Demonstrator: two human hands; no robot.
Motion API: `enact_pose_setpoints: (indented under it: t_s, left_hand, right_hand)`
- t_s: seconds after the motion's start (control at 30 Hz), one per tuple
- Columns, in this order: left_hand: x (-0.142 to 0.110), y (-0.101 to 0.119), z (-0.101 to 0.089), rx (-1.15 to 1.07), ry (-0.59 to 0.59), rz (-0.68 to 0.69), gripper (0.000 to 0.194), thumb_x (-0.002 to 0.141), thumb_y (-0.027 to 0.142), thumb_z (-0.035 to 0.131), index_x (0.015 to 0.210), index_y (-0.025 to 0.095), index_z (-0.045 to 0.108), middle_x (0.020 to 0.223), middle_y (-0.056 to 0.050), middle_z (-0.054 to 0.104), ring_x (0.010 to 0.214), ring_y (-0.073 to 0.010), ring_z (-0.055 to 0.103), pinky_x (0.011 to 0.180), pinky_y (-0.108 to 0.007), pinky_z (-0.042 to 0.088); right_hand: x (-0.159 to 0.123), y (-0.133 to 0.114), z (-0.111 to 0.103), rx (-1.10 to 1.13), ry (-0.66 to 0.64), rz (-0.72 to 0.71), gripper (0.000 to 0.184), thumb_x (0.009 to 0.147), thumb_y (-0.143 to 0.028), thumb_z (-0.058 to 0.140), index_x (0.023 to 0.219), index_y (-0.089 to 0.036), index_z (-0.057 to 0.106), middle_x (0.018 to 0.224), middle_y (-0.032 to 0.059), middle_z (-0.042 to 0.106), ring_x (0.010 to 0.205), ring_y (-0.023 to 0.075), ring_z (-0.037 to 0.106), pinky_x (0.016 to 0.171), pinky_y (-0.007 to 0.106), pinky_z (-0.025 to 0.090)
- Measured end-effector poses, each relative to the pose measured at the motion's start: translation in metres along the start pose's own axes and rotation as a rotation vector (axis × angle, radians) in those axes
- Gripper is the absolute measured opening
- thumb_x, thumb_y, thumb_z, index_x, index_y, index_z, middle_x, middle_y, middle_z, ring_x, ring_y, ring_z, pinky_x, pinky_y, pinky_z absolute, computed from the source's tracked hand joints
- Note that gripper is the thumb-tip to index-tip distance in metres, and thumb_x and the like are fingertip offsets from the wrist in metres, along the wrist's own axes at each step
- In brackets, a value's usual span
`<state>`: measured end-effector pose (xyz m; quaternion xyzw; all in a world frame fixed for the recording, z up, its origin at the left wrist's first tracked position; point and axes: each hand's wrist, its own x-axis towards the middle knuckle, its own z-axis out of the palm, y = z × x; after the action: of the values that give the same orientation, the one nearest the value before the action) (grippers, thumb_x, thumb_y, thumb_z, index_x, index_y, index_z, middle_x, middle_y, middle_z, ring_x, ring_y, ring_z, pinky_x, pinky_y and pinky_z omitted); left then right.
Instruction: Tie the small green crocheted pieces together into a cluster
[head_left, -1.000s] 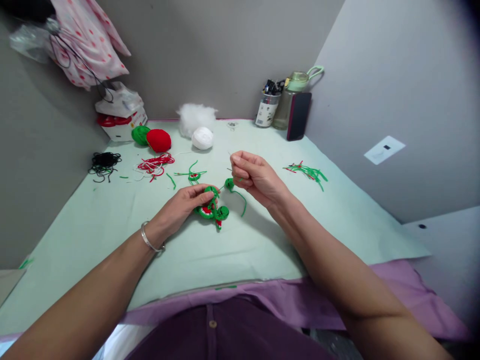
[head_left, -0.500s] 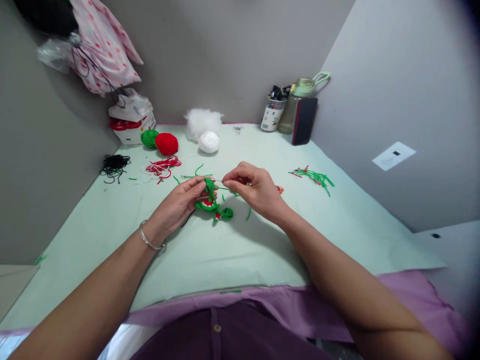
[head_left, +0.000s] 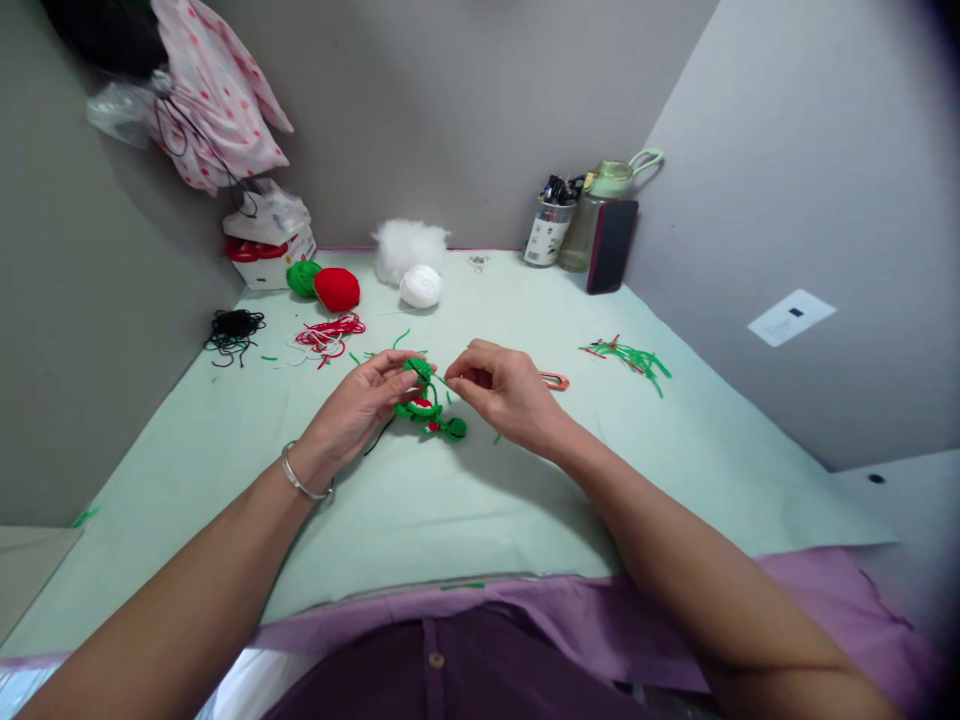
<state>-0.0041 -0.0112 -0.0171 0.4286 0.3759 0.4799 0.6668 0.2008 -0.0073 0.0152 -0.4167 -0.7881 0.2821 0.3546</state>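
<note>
My left hand (head_left: pixel 371 392) pinches a green crocheted piece (head_left: pixel 418 370) between thumb and fingers, above the table. From it hang more crocheted parts: a red, white and green piece (head_left: pixel 421 406) and a small round green end (head_left: pixel 454 430). A short green strand of yarn (head_left: pixel 439 378) runs from the held piece to my right hand (head_left: pixel 499 390), whose thumb and forefinger are pressed together on it. Whether a needle is also in those fingertips I cannot make out. A dark thread (head_left: pixel 380 436) trails below my left hand.
Behind my hands lie red-and-white yarn scraps (head_left: pixel 328 336), a red yarn ball (head_left: pixel 337 289), a white ball (head_left: pixel 421 286) and fluffy stuffing (head_left: pixel 409 248). Black yarn (head_left: pixel 234 333) is at left, green offcuts (head_left: pixel 634 362) at right. Orange-handled snips (head_left: pixel 555 381) lie beside my right hand; a phone (head_left: pixel 613 247) stands behind.
My right hand has shifted slightly down, and the strand between the hands looks shorter. The held green piece has turned a little in my left hand. The view has shifted slightly.
</note>
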Motion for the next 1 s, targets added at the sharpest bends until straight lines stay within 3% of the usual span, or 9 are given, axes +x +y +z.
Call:
enact_pose_setpoints:
  t_s: [0.2, 0.37, 0.63, 0.8, 1.0]
  left_hand:
    - [-0.001, 0.001, 0.0, -0.013, -0.008, 0.011, 0.032, 0.076, 0.025, 0.085, 0.102, 0.017, 0.069, 0.094, -0.004, 0.076, 0.087, -0.0142, 0.071, 0.091, -0.03, 0.055]
    - [-0.001, -0.001, 0.0, -0.002, -0.05, 0.023, 0.03, 0.076, 0.024, 0.084, 0.102, 0.017, 0.069, 0.092, -0.004, 0.076, 0.087, -0.0156, 0.072, 0.089, -0.031, 0.055]
    - [-0.004, 0.002, 0.006, 0.076, 0.0, 0.107, 0.029, 0.074, 0.021, 0.083, 0.099, 0.018, 0.069, 0.094, -0.004, 0.076, 0.086, -0.016, 0.07, 0.082, -0.029, 0.055]
    - [-0.002, -0.005, 0.002, 0.19, 0.047, 0.244, 0.028, 0.075, 0.022, 0.083, 0.1, 0.019, 0.069, 0.1, -0.003, 0.074, 0.092, -0.0162, 0.068, 0.084, -0.03, 0.054]
    - [-0.005, -0.009, 0.008, 0.268, 0.118, 0.331, 0.025, 0.073, 0.02, 0.083, 0.095, 0.018, 0.071, 0.099, -0.003, 0.073, 0.091, -0.0162, 0.067, 0.084, -0.03, 0.054]
  right_hand:
    - [0.005, 0.009, 0.004, 0.188, -0.006, 0.054, 0.011, 0.083, -0.011, 0.062, 0.079, -0.016, 0.07, 0.077, -0.0003, 0.06, 0.065, 0.0104, 0.048, 0.063, 0.027, 0.038]
    - [0.008, 0.02, 0.009, 0.429, -0.061, 0.106, 0.006, 0.081, -0.02, 0.068, 0.08, -0.016, 0.071, 0.081, 0.0012, 0.064, 0.069, 0.0125, 0.055, 0.066, 0.028, 0.043]
    - [0.008, 0.016, 0.005, 0.379, -0.082, 0.094, 0.007, 0.083, -0.02, 0.067, 0.081, -0.016, 0.073, 0.079, 0.0003, 0.06, 0.068, 0.0115, 0.051, 0.064, 0.028, 0.04]
    - [0.006, 0.015, 0.008, 0.334, -0.057, 0.145, 0.008, 0.082, -0.02, 0.065, 0.082, -0.016, 0.072, 0.076, 0.0003, 0.061, 0.066, 0.0114, 0.05, 0.063, 0.028, 0.038]
    - [0.008, 0.017, 0.02, 0.499, -0.062, 0.174, 0.01, 0.078, -0.025, 0.068, 0.077, -0.016, 0.065, 0.072, 0.0004, 0.064, 0.066, 0.0125, 0.054, 0.062, 0.027, 0.041]
